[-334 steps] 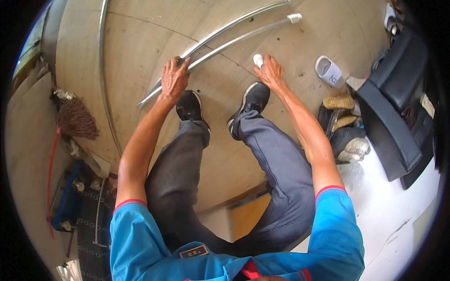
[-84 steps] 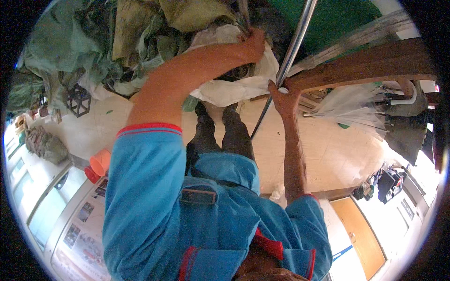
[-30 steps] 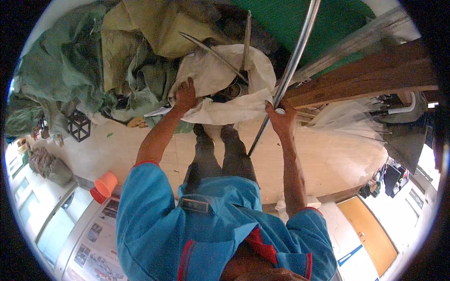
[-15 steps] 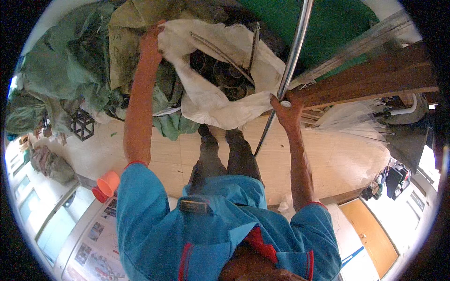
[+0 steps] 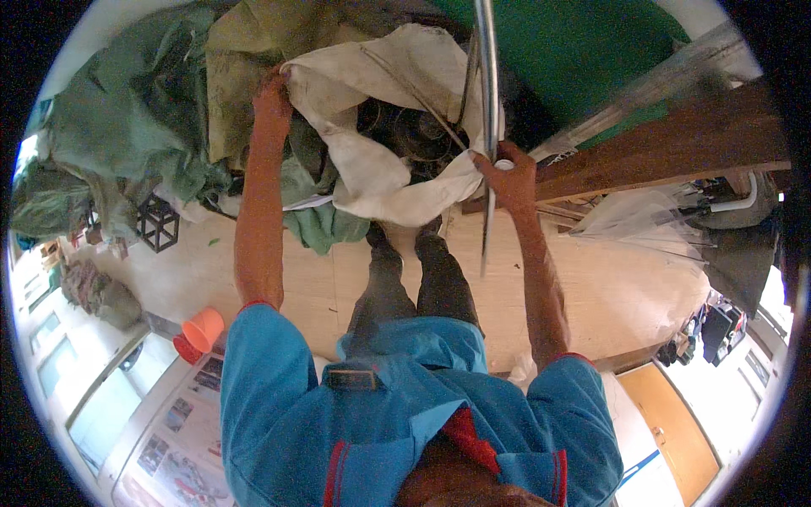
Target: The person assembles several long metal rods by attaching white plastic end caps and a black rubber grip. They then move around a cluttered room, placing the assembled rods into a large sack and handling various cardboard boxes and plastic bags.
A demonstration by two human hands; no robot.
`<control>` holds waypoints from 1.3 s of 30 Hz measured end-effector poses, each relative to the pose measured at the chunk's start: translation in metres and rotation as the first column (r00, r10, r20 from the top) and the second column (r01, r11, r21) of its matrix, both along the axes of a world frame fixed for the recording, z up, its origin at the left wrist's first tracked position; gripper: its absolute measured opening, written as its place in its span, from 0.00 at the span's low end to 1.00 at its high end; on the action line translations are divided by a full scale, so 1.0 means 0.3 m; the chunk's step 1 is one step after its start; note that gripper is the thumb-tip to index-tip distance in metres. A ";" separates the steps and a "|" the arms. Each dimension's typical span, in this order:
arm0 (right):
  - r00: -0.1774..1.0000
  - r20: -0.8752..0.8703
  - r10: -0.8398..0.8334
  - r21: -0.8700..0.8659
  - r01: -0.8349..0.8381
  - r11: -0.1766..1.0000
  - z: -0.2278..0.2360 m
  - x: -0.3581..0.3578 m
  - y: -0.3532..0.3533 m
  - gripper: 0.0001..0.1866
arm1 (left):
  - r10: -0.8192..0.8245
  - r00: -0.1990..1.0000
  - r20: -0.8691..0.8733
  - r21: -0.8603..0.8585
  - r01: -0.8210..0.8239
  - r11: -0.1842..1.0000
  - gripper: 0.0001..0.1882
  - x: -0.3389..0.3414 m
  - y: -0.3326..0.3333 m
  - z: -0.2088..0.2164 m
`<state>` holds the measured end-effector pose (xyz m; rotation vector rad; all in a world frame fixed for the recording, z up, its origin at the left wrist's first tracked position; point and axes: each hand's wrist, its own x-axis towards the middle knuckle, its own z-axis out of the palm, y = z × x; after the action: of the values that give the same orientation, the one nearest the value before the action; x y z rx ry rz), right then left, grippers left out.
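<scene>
Head view: left hand [image 5: 273, 97] pinched tight on the upper-left rim of the white sack [image 5: 359, 165], arm extended. Right hand [image 5: 511, 177] wrapped around the metal tube [image 5: 489, 93] at the sack's right edge, thumb across it; small white round piece [image 5: 504, 164] sits in the same grip. Can't tell if the right hand also has sack fabric.

Tube runs near vertical in frame, from the top edge past the sack's right side, lower end over the floor [image 5: 583, 287]. Sack is in front of the person, mouth gaping between the hands. Inside: dark round items, too dim to identify. Thin rod [image 5: 414, 89] slants across the mouth; a second one stands near the tube.

Around it: olive sack [image 5: 241, 59] and green cloth [image 5: 127, 118] to the left, green sheet [image 5: 583, 51] behind, wooden beam [image 5: 659, 144] just right of the right hand, translucent plastic sheet [image 5: 638, 220] below the beam. Black lattice frame [image 5: 158, 223] and orange bucket [image 5: 204, 328] lower left, well apart from the hands.
</scene>
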<state>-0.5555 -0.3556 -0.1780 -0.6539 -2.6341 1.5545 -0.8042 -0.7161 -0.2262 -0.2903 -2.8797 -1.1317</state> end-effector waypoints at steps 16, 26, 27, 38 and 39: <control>0.953 0.110 0.281 -0.081 -0.273 0.958 0.160 0.191 -0.045 0.18 | 0.071 0.758 0.648 0.499 -0.494 0.712 0.13 0.990 0.106 -0.005; 0.601 0.009 0.799 -0.170 -0.786 0.594 0.209 0.362 -0.378 0.16 | -0.164 0.830 0.533 0.843 -0.503 0.191 0.16 1.118 0.301 0.464; 0.629 -0.007 0.778 -0.214 -0.761 0.613 0.199 0.367 -0.409 0.16 | -0.202 0.839 0.504 0.863 -0.493 0.106 0.14 1.132 0.261 0.462; 0.902 0.154 0.404 -0.642 -0.220 0.735 0.016 0.562 -0.857 0.18 | 0.091 0.879 0.467 0.862 -0.430 -0.269 0.12 1.479 -0.516 0.379; 0.903 0.218 0.370 -0.675 -0.135 0.726 0.018 0.563 -0.946 0.18 | 0.138 0.877 0.461 0.871 -0.417 -0.260 0.12 1.533 -0.607 0.352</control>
<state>-0.3866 -0.6393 -0.1724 -0.6255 -2.4241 2.7325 -0.3442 -0.8981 -0.1205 0.6099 -0.9079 -2.7731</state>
